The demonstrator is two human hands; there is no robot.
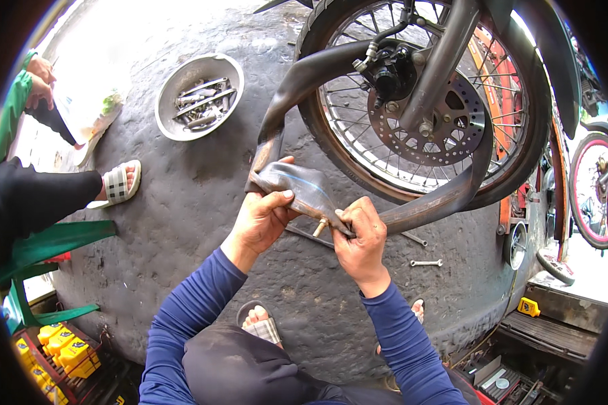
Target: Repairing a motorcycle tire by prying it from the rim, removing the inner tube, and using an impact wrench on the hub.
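You are working over a dark, rough floor. The largest thing on it is the motorcycle's front wheel, near the floor's far right, with spokes and a drilled brake disc on show.

Your black inner tube is above the middle of the floor, held off it and looping up and across the front of the tyre; its part between your hands sags flat and creased.

At the floor's left edge, another person's dark-trousered leg reaches in beside a green plastic chair. Toward the far left corner stands a round grey bowl of metal tools.

Your left hand pinches the tube, thumb on top and fingers beneath. Your right hand pinches it too, thumb and fingers pressed together just beside the valve.

A small wrench lies on the floor to the right of your right hand. Smallest is the brassy valve stem, sticking out tilted between your hands.
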